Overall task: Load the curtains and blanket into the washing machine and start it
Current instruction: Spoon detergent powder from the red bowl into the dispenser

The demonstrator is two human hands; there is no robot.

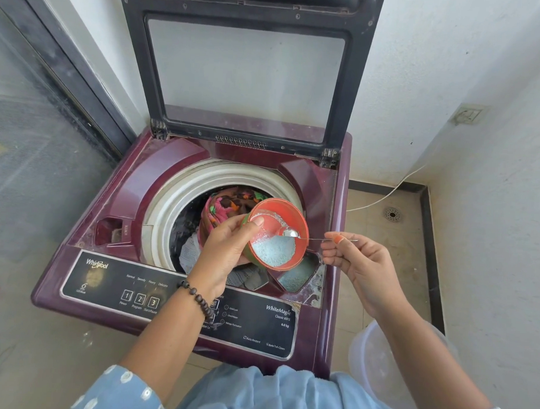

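— How do the arms lie?

— Both reach forward from the bottom edge, forearms bare, pale blue sleeves at the elbows. A dark bead bracelet (198,296) circles the left wrist.

— And the hands?

— The left hand (227,248) curls round something it holds tilted, thumb over the near edge. The right hand (352,256) sits just beside it, thumb and forefinger pinching a thin handle, other fingers loosely curled.

Blue dotted sleeves (124,389), dark beaded bracelet (198,296)
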